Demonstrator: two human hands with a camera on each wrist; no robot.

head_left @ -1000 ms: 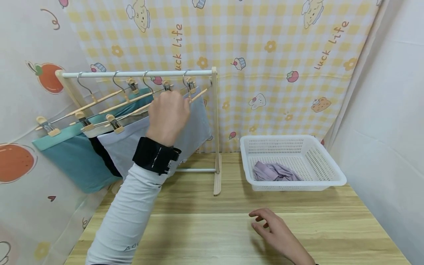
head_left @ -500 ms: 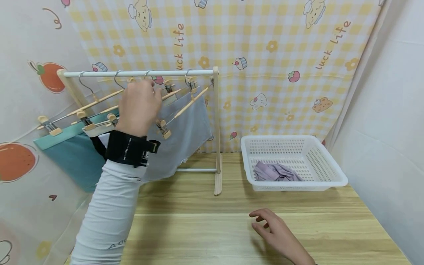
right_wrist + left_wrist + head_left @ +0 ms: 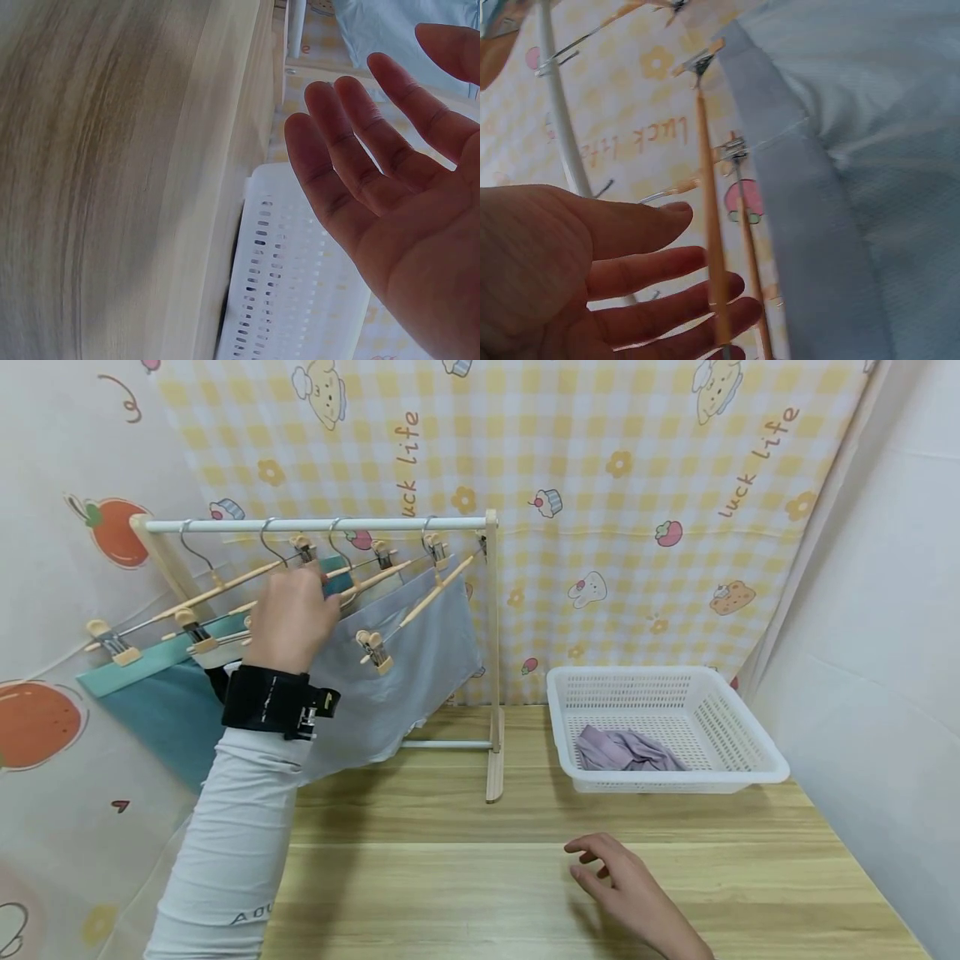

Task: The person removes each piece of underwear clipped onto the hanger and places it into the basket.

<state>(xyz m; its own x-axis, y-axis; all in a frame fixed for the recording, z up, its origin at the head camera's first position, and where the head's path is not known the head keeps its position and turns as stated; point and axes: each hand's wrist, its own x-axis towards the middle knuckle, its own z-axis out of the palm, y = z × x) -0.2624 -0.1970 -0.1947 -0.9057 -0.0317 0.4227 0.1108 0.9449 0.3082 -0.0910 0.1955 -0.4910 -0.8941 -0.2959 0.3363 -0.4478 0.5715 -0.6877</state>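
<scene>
A checked yellow cartoon curtain [image 3: 600,460] hangs behind the wooden table [image 3: 525,877] where you work. On it stands a small drying rack [image 3: 491,652] with a white rail, carrying four wooden clip hangers. Your left hand [image 3: 288,618] is raised among them, fingers straight and loosely spread; the left wrist view shows a wooden hanger bar [image 3: 711,240] crossing your fingertips [image 3: 720,289], touched but not gripped. The pale blue-grey garment [image 3: 420,668] clipped to the rightmost hanger hangs just right of that hand, and a teal garment [image 3: 165,710] hangs from the leftmost hanger. Your right hand [image 3: 622,885] hovers low over the table near its front edge, open with relaxed fingers, holding nothing. Beyond it sits a white perforated basket [image 3: 750,735] with a crumpled lilac garment [image 3: 626,750] inside.
</scene>
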